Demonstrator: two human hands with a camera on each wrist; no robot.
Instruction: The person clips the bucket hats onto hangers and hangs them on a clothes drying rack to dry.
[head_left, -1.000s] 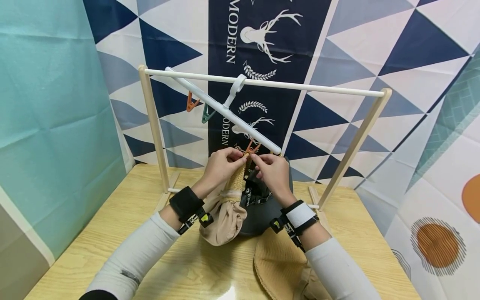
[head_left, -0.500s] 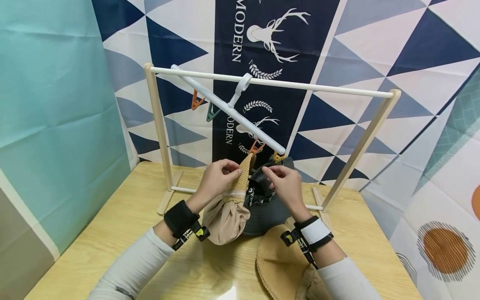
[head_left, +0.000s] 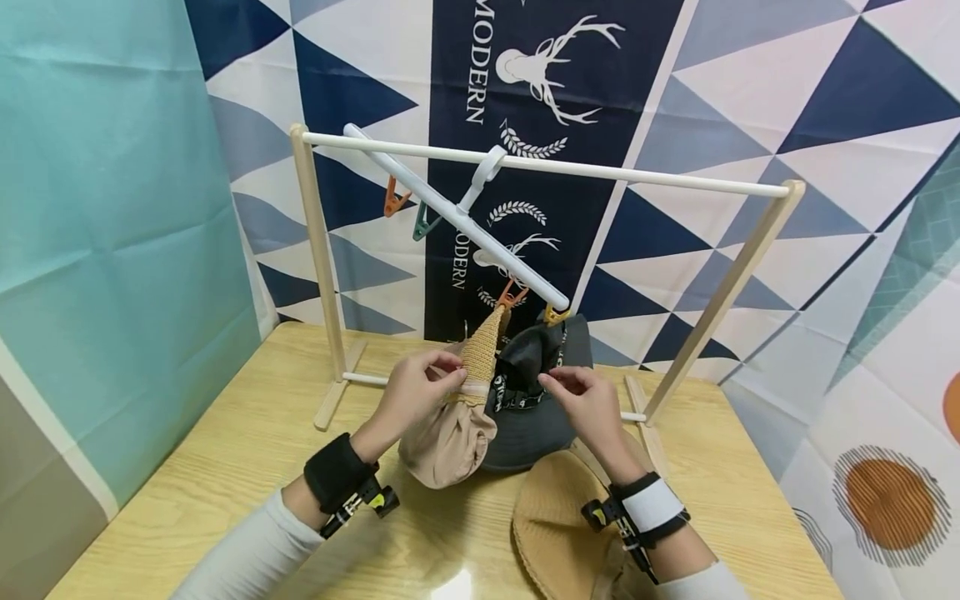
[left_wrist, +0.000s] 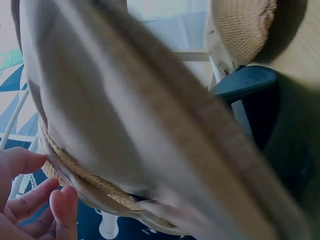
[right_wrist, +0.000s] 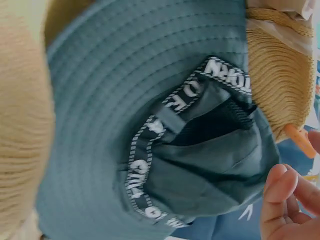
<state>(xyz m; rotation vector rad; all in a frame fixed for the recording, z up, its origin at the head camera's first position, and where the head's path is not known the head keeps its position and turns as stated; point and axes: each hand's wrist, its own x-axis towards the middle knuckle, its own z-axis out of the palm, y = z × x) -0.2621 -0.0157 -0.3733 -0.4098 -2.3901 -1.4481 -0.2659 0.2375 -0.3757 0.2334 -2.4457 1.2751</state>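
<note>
1. Head view: the left hand (head_left: 416, 387) and right hand (head_left: 588, 404), around the middle of the frame, are apart, fingers loosely bent and seemingly gripping nothing; whether fingertips brush fabric I cannot tell.
2. Beside the left hand hangs a beige hat (head_left: 450, 437), its woven part narrowing upward into an orange clip (head_left: 510, 293) at centre. Pinched at one point, its cloth droops freely below.
3. Just right, by the right hand, is a dark hat (head_left: 528, 446); a yellow clip (head_left: 556, 315) at its top appears to hold it.
4. These clips sit near the lower end of a white hanger (head_left: 480, 233), hooked over the rail (head_left: 600, 169) in the upper middle. It slants, perhaps from the hats' weight, perhaps from being turned.
5. Toward its upper-left end, a green clip (head_left: 422, 223) and a second orange clip (head_left: 393, 198) hold nothing.
6. At lower centre-right, a tan hat (head_left: 558, 521) rests unclipped on the table (head_left: 247, 450), which supports it.
</note>
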